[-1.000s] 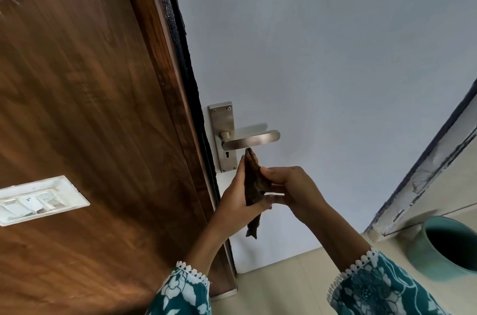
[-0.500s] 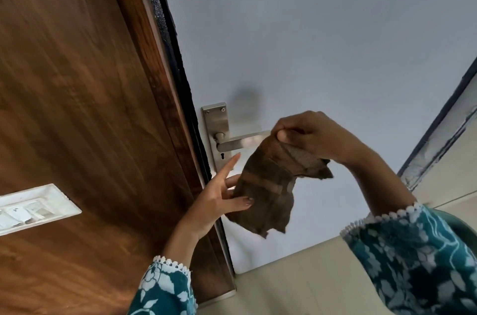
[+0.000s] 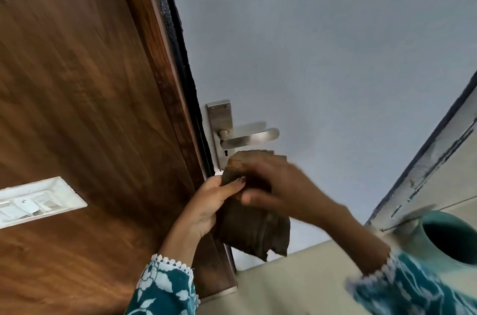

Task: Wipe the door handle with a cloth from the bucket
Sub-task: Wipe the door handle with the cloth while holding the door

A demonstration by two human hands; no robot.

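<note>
Two hands meet on one brown cloth (image 3: pixel 251 227) just below the handle (image 3: pixel 249 138). At far left a white switch plate (image 3: pixel 36 202) sits in a wood panel (image 3: pixel 77 95), whose dark edge runs down to the pale door (image 3: pixel 322 43). The left hand (image 3: pixel 211 202), in a teal flowered sleeve (image 3: pixel 165 289), has its fingers curled closed round the cloth's left edge, thumb pressed flat across the front of the fabric. Above it a steel backplate (image 3: pixel 220 118) carries the lever, which points right and is bare; the cloth's top fold lies near but apart from it. Most of the cloth hangs loose beneath the hands, its ragged lower corner over the floor (image 3: pixel 296 289). The right hand (image 3: pixel 281 185) is blurred; its fingers bend down over the cloth's upper part, seemingly gripping it, though how tightly I cannot tell. At far right a teal bucket (image 3: pixel 444 240) stands on the floor, well apart from the cloth.
</note>
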